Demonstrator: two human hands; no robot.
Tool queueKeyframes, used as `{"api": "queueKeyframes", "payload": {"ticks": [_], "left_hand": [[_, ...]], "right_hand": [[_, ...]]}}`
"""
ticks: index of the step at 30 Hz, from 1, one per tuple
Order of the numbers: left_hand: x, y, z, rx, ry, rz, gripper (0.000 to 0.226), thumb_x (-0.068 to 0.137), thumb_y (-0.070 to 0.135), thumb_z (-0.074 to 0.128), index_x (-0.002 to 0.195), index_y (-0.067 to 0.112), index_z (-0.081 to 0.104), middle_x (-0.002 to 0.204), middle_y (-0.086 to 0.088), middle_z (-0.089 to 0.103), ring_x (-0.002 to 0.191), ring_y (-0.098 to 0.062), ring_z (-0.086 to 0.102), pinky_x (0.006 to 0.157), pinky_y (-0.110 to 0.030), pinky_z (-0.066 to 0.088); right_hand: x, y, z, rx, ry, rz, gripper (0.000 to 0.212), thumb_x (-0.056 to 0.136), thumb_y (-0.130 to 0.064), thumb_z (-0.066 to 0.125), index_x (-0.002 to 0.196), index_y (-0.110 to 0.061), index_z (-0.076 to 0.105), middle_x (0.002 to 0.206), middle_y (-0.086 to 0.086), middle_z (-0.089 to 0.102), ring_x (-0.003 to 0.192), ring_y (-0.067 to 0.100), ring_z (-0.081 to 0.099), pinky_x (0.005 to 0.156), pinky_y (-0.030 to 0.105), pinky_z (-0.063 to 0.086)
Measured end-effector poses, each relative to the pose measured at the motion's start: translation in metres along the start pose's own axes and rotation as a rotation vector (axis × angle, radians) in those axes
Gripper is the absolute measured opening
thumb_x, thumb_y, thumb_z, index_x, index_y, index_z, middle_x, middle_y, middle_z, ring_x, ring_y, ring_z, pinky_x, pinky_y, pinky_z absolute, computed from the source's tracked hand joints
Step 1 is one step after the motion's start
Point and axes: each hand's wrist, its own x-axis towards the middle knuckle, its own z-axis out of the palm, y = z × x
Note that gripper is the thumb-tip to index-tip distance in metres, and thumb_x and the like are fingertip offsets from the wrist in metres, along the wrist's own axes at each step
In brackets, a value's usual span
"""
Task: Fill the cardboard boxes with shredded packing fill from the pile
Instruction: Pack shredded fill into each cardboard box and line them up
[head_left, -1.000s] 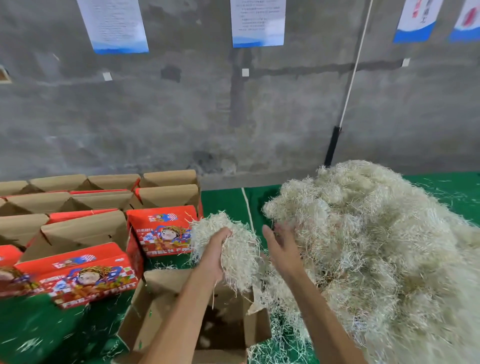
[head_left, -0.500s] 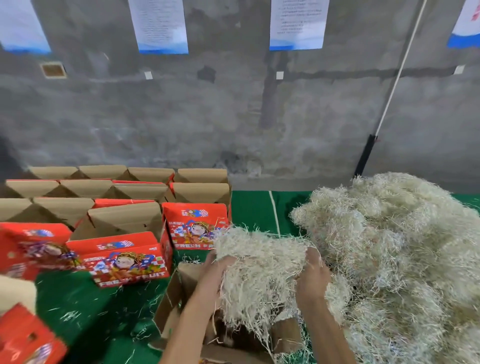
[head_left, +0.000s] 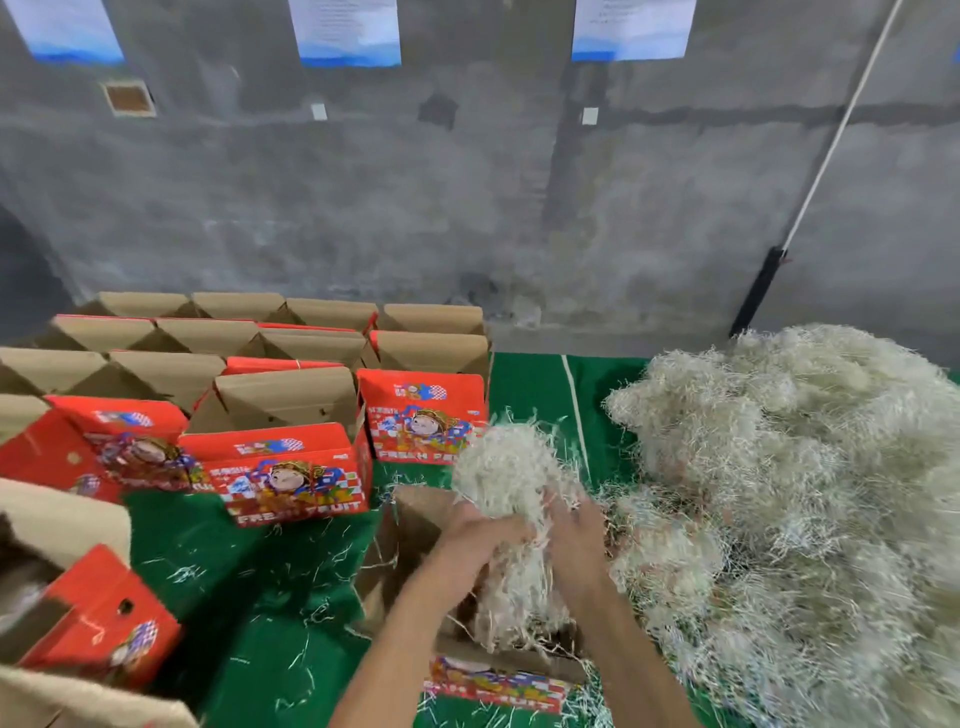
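Head view: both hands meet over an open cardboard box at about 6 o'clock in the frame, standing on the green counter. The left hand and the right hand each have their grip closed on one clump of shredded fill, fingers curled into it from either side. The clump bulges above the hands and trails down between the wrists into the box's open top. The box's red printed front faces the camera at the bottom edge.

At 3 o'clock the big pile of shredded packing fill covers the counter, its near edge touching the box's right side. Loose strands lie scattered on the green cloth around the box.

From 9 to 11 o'clock stand rows of open red fruit boxes with brown flaps raised, printed with a cartoon face and the words FRESH FRUIT. One more red box sits at 8 o'clock, tilted, near the frame's edge.

At 12 o'clock a grey concrete wall carries paper notices. A white cord runs down it at 2 o'clock.
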Motion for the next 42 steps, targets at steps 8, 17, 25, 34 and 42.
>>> {"api": "queueKeyframes", "payload": {"ticks": [8,17,25,34,42], "left_hand": [[-0.005,0.005,-0.014,0.076,0.065,0.041,0.041,0.075,0.008,0.079,0.109,0.012,0.057,0.098,0.000,0.068,0.097,-0.025,0.066,0.072,-0.021,0.054],[-0.009,0.006,-0.046,-0.099,0.097,0.102,0.080,0.080,0.053,0.072,0.148,0.027,0.040,0.132,0.018,0.045,0.119,-0.008,0.043,0.102,-0.034,0.038],[0.007,-0.007,-0.054,-0.454,0.545,0.090,0.038,0.097,0.036,0.062,0.121,0.008,0.055,0.099,-0.005,0.062,0.076,-0.020,0.061,0.066,-0.024,0.049],[-0.014,-0.010,-0.015,0.058,0.418,0.169,0.092,0.078,0.078,0.059,0.145,0.019,0.037,0.124,0.008,0.052,0.108,-0.013,0.053,0.089,-0.032,0.047],[-0.017,-0.034,0.000,0.090,0.311,0.410,0.023,0.106,0.035,0.044,0.123,0.025,0.056,0.120,-0.008,0.064,0.115,-0.026,0.063,0.100,-0.043,0.049]], "right_hand": [[0.023,0.006,-0.026,0.070,0.095,0.160,0.037,0.107,-0.030,0.042,0.110,0.000,0.061,0.094,0.021,0.064,0.064,0.016,0.069,0.055,0.031,0.058],[-0.011,-0.005,-0.015,0.047,0.227,-0.076,0.053,0.090,-0.067,0.058,0.081,-0.015,0.051,0.074,0.027,0.053,0.059,0.023,0.070,0.064,0.036,0.059],[0.006,0.005,-0.039,0.186,0.402,0.093,0.080,0.092,-0.074,0.040,0.130,-0.004,0.047,0.123,0.017,0.063,0.087,0.021,0.066,0.077,0.036,0.052],[-0.017,0.005,0.014,-0.098,0.081,-0.213,0.010,0.100,-0.022,0.057,0.103,-0.014,0.062,0.071,-0.003,0.066,0.058,0.017,0.057,0.048,0.033,0.051],[-0.034,0.004,0.037,0.033,-0.130,-0.038,0.044,0.098,-0.067,0.028,0.130,-0.048,0.051,0.123,-0.021,0.060,0.115,0.000,0.055,0.105,0.029,0.040]]}}
